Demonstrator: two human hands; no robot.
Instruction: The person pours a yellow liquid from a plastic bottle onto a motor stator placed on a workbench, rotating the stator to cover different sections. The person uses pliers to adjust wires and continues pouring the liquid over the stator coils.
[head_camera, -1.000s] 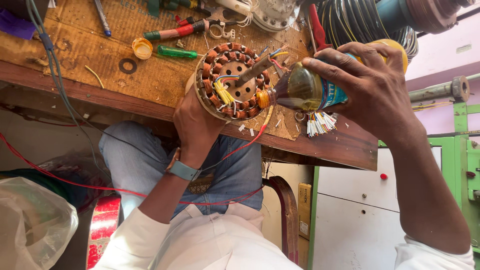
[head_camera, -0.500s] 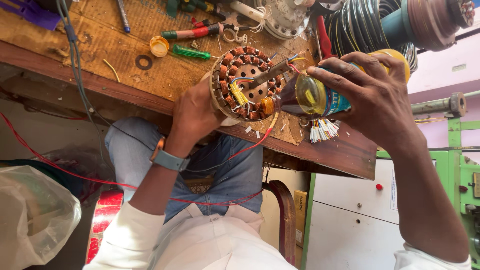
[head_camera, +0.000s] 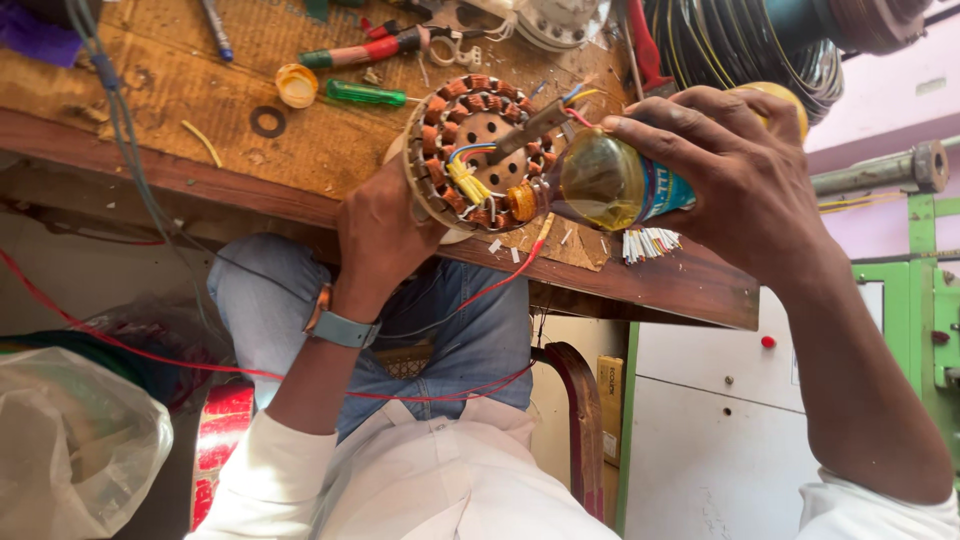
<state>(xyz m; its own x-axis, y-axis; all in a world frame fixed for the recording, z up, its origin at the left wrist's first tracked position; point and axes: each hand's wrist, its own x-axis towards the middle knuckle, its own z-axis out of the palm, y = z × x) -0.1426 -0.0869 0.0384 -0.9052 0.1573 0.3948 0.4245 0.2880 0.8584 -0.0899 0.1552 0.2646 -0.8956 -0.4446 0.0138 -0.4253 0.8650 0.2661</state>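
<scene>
Copper-wound coils ring a round motor stator (head_camera: 470, 150), which my left hand (head_camera: 385, 235) grips from beneath, fingers closed around its lower rim, holding it tilted over the near edge of the wooden table (head_camera: 300, 160). My right hand (head_camera: 730, 175) is wrapped fully around a small clear bottle of yellowish liquid (head_camera: 610, 185), tipped sideways so that its neck meets the coil nearest the table's edge. Coloured wire leads (head_camera: 470, 160) cross the stator's middle. A bundle of white strips (head_camera: 650, 243) lies just beside the bottle on the table. Farther back sit a green-handled screwdriver (head_camera: 365, 93), a yellow cap (head_camera: 297, 85) and a dark washer (head_camera: 267, 121). A red wire (head_camera: 200, 365) runs across my lap. To do this well, I judge I should keep the stator steady, tilt the bottle only slightly, and let the liquid reach one coil at a time without spilling onto the leads or the table.
</scene>
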